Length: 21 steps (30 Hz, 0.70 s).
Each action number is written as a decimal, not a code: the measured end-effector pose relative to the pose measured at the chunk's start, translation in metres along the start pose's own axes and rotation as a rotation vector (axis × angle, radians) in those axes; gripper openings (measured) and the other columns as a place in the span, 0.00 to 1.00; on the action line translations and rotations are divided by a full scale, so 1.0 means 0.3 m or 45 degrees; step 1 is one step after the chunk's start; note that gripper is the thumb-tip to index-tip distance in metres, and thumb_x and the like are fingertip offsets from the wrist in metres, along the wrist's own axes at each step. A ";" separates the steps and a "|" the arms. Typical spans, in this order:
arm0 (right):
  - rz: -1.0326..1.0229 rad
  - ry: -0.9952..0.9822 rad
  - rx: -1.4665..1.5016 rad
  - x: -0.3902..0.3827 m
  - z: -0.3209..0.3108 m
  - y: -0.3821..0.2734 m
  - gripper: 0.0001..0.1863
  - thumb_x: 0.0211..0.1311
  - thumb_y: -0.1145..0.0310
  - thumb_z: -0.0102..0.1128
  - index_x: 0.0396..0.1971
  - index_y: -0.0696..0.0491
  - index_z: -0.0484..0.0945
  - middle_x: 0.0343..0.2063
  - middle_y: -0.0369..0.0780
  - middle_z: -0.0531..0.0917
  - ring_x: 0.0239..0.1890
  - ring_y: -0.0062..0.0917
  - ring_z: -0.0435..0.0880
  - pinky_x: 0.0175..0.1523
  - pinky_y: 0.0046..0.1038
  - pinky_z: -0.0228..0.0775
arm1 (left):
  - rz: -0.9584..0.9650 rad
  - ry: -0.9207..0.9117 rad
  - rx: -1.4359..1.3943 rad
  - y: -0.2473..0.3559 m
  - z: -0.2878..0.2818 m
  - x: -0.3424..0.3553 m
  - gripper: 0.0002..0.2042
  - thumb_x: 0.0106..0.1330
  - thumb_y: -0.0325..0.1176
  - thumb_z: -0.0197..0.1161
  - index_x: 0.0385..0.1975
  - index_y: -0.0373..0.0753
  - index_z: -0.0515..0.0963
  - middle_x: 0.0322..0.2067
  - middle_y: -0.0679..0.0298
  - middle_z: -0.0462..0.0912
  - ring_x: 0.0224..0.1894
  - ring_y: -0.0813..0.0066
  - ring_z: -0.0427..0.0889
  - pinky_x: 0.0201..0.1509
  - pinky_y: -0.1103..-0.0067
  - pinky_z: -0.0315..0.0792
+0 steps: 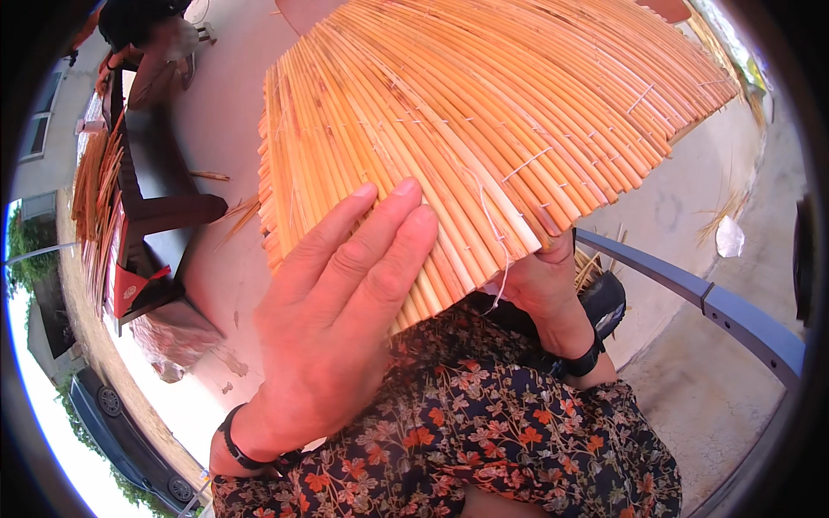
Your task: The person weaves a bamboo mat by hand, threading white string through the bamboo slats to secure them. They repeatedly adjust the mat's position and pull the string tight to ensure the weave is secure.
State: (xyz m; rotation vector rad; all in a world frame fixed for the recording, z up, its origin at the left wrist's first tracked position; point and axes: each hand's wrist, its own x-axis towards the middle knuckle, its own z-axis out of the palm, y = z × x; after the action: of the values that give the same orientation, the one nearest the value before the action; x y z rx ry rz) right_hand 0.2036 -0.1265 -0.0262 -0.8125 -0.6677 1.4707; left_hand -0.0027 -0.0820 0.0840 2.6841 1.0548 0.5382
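Observation:
A large mat of pale orange reeds (484, 86), stitched with white thread, spreads across the upper middle. My left hand (345, 293) lies on its top near the front edge, fingers extended. My right hand (544, 293) comes up beneath the mat's right front corner and grips that edge, most of its fingers hidden by the reeds. A loose white thread (499, 268) dangles from the edge between my hands. Patterned dark floral cloth (449, 414) covers my lap under the mat.
A person (151, 39) crouches at upper left beside a dark bench (186, 207) with loose reed bundles (91, 173). A crumpled pinkish sack (173, 337) lies below it. A blue-grey metal bar (691, 298) runs along the right. A car (129, 432) stands at far lower left.

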 end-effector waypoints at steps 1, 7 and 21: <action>0.005 -0.014 -0.003 0.001 0.000 -0.004 0.02 0.63 0.82 0.69 0.31 0.63 0.88 0.23 0.39 0.87 0.21 0.13 0.79 0.25 0.18 0.65 | 0.005 -0.001 -0.002 -0.002 -0.002 -0.001 0.31 0.51 0.15 0.67 0.61 0.33 0.81 0.61 0.49 0.84 0.62 0.44 0.83 0.67 0.61 0.77; 0.067 -0.067 0.053 0.010 0.000 0.015 0.02 0.65 0.80 0.67 0.33 0.63 0.87 0.24 0.38 0.87 0.22 0.13 0.79 0.26 0.18 0.66 | -0.006 -0.006 -0.026 0.003 -0.014 -0.015 0.30 0.52 0.16 0.68 0.61 0.34 0.82 0.61 0.50 0.85 0.62 0.44 0.83 0.67 0.61 0.77; 0.141 -0.122 0.098 0.013 0.000 0.046 0.04 0.70 0.77 0.63 0.38 0.61 0.84 0.25 0.37 0.85 0.23 0.14 0.79 0.27 0.19 0.67 | 0.003 -0.032 -0.025 0.009 -0.028 -0.026 0.28 0.53 0.19 0.70 0.59 0.34 0.83 0.60 0.51 0.85 0.62 0.45 0.83 0.66 0.62 0.78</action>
State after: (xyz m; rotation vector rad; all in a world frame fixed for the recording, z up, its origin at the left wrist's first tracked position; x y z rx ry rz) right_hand 0.1956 -0.1235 -0.0378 -0.7331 -0.6418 1.6337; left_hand -0.0096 -0.0888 0.0906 2.6681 1.0341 0.5113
